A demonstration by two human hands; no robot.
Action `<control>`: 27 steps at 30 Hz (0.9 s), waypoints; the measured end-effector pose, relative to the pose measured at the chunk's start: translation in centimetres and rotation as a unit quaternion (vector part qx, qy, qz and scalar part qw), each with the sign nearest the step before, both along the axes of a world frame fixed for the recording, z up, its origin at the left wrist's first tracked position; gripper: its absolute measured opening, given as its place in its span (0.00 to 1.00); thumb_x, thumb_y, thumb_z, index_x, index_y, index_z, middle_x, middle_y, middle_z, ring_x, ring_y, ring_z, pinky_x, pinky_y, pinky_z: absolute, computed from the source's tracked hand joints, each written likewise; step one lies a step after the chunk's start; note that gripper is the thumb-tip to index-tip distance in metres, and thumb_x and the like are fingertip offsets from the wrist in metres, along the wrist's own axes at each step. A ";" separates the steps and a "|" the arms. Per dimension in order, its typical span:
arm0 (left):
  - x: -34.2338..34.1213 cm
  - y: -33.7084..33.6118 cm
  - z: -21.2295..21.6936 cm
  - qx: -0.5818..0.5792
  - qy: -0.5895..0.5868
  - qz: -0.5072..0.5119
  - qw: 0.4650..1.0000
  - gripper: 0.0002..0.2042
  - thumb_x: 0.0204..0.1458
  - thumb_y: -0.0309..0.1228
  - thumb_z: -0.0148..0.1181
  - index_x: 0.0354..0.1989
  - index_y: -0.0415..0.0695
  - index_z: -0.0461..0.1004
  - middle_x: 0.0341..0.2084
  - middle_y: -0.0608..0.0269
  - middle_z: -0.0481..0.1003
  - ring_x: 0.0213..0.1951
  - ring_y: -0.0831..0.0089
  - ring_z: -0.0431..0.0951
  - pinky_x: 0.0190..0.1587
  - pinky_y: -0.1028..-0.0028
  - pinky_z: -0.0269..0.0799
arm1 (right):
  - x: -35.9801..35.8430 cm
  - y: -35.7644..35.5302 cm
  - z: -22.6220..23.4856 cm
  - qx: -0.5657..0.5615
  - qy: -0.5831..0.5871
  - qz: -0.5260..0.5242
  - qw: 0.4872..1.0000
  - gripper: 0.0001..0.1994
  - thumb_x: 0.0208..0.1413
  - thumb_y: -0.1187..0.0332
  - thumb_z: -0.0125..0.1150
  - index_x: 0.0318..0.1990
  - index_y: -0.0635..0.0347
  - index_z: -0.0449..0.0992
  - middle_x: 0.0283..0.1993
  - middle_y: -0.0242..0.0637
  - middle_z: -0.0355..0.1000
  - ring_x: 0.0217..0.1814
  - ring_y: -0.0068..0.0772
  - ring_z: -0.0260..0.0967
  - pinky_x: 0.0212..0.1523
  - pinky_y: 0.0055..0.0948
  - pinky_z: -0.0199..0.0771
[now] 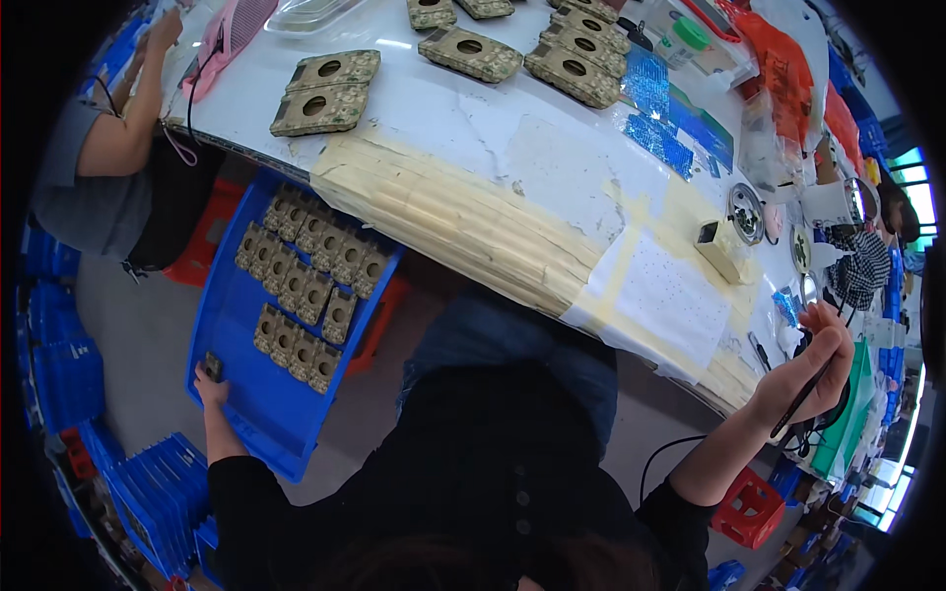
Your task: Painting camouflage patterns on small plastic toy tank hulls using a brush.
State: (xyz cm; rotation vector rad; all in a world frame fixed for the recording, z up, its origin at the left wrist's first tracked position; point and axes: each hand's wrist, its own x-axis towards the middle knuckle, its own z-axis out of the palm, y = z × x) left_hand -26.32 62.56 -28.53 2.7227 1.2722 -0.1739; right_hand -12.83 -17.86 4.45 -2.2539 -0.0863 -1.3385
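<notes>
Over the left part of a blue tray [258, 419], my left hand [211, 388] is closed on a small camouflage-coloured model tank hull [213, 365]. Several like hulls, each with a round hole, lie in rows toward the tray's far end, among them one hull [338, 315] near its right rim. My right hand [806, 376] is raised beyond the table's right end, its fingers closed round a thin dark-handled brush [806, 399]. The brush's tip is hard to make out against the objects behind it. Larger camouflage tank hulls [320, 106] stand on the white table.
The table [552, 163] has a taped, padded front edge [453, 217]. To its right are a speckled white sheet [655, 300], a cream-coloured block [724, 248] and a green-lidded jar [685, 39]. Another person's arm [123, 138] is at the left. Blue trays [163, 497] are stacked lower left.
</notes>
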 end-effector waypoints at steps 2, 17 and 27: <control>0.8 0.2 0.3 -0.019 0.032 0.033 0.999 0.44 0.29 0.32 0.69 0.62 0.52 0.54 0.53 0.40 0.60 0.53 0.47 0.66 0.56 0.59 0.64 | 0.0 0.1 0.3 0.013 -0.012 0.008 1.000 0.14 0.63 0.65 0.45 0.34 0.69 0.71 0.31 0.42 0.71 0.33 0.30 0.66 0.35 0.25 0.69; 2.5 -2.3 -0.1 -0.201 -0.324 0.141 0.914 0.27 0.40 0.34 0.69 0.49 0.36 0.66 0.37 0.56 0.74 0.40 0.65 0.76 0.43 0.69 0.71 | 0.0 -0.4 -0.4 0.081 -0.014 0.010 0.997 0.12 0.62 0.67 0.47 0.37 0.69 0.72 0.32 0.38 0.71 0.32 0.24 0.66 0.37 0.22 0.67; 17.7 -27.9 23.8 -0.565 -0.456 -0.244 0.643 0.28 0.49 0.26 0.59 0.58 0.37 0.56 0.46 0.56 0.70 0.43 0.74 0.70 0.49 0.72 0.66 | 0.0 -1.9 -2.4 0.124 0.031 0.021 0.992 0.06 0.59 0.71 0.53 0.34 0.66 0.68 0.32 0.34 0.67 0.30 0.20 0.65 0.35 0.18 0.66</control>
